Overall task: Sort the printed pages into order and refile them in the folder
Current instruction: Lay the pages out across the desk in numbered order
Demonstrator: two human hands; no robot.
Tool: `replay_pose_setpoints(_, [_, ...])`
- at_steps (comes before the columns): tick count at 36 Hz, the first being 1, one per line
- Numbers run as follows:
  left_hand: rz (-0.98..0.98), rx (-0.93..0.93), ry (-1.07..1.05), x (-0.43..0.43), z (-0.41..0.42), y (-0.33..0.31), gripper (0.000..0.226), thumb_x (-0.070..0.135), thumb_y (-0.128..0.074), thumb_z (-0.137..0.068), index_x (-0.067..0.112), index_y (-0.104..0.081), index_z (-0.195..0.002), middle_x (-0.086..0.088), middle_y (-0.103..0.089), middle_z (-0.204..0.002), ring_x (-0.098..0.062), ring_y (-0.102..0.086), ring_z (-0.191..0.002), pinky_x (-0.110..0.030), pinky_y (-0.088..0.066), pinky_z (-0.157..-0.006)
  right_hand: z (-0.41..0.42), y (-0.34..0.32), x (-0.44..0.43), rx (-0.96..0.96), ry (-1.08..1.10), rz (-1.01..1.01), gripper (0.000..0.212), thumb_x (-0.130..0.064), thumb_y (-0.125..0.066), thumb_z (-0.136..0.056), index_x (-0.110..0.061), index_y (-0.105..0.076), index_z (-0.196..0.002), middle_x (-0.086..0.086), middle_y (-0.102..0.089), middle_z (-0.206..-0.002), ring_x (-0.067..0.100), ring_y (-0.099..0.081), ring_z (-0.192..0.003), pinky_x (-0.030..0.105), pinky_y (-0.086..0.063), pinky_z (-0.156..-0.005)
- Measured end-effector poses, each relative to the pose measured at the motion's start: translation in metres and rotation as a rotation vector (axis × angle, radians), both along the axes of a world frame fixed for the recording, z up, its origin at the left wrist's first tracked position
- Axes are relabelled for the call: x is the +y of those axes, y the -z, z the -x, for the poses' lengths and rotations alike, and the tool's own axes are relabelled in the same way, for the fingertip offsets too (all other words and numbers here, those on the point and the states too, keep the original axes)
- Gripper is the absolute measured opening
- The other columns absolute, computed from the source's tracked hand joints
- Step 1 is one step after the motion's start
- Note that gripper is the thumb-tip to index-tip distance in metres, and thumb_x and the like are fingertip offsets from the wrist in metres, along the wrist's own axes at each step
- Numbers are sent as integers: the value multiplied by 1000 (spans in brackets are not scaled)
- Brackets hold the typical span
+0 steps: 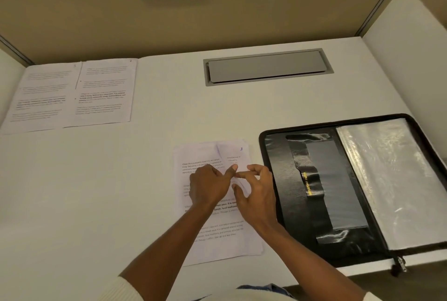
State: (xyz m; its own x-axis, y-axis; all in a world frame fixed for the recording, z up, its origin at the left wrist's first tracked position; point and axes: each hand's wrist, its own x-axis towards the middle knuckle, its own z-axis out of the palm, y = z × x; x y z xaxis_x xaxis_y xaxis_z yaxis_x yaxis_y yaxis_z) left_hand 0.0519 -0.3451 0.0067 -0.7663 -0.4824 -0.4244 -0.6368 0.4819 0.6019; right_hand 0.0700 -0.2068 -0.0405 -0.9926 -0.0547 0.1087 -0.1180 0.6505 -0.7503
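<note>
- The stack of pages [217, 235] lies at 6 o'clock on the desk [169, 155], with the open folder [280, 155] just beside it at 3 o'clock.
- 2 more pages [72, 95] lie at 10 o'clock.
- The top sheet [200, 153] is curled up at 1 o'clock, baring a 3.
- Its edge is pinched by the right hand [256, 194].
- The left hand [209, 187] is curled on the stack; its hold cannot be told.

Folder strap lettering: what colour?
Yellow-gold lettering on the black strap of the folder; the head view shows it best.
</note>
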Motion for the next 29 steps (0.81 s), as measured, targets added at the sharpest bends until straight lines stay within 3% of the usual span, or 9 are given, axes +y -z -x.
replay_pose_setpoints(5, [-7,-31,-2,5,3,5,35,59,-69,-82,27,-67,-70,14,-69,-70,-20,-69,-85,-49,-61,-82,4,6,7,-2,-20,25,26,-23,-87,-84,-25,-77,-107,2,-57,-130,12,-52,-118,7,-38,-90])
replay_pose_setpoints(9, [-46,-49,-51,8,4,2,31,46,-70,-83,21,-64,-65,10,-68,-66,-23,-68,-80,-53,-59,-85,10,8,11,-6,77,40,31,-29,-83,-89,-24,-71,-117,-2,-54,-126,11,-55,-114,20,-53,-81])
replay_pose_setpoints(11, [-75,-42,-67,10,5,-1,30,39,-72,-86,20,-63,-65,7,-69,-66,-22,-69,-76,-51,-60,-84,14,7,14,-45,145,32,40,-31,-82,-89,-23,-64,-124,-3,-57,-122,11,-60,-102,23,-54,-72])
replay_pose_setpoints(17, [-150,-22,-71,7,6,-2,30,31,-69,-86,9,-62,-68,-2,-71,-66,-24,-69,-66,-43,-60,-71,26,5,18,-217,217,-12,57,-36,-86,-85,-22,-58,-133,-13,-64,-90,11,-65,-82,35,-60,-69])
replay_pose_setpoints(20, [-151,-13,-82,6,6,-4,39,24,-70,-88,18,-47,-57,4,-56,-54,-18,-54,-54,-33,-46,-60,28,7,17,-217,206,-17,49,-32,-88,-82,-22,-65,-124,-14,-65,-82,11,-66,-76,39,-61,-68])
replay_pose_setpoints(23, [-155,-3,-85,6,6,-6,43,21,-70,-90,21,-44,-55,10,-52,-52,-13,-49,-53,-28,-39,-59,28,9,17,-208,219,10,39,-29,-89,-81,-23,-70,-115,-13,-67,-81,11,-67,-76,40,-62,-67])
replay_pose_setpoints(29, [-164,2,-97,3,6,-8,28,28,-69,-88,16,-60,-64,4,-70,-64,-15,-65,-61,-31,-50,-58,27,-1,22,-185,250,33,14,-29,-86,-86,-22,-74,-92,-11,-70,-82,8,-67,-73,36,-63,-65])
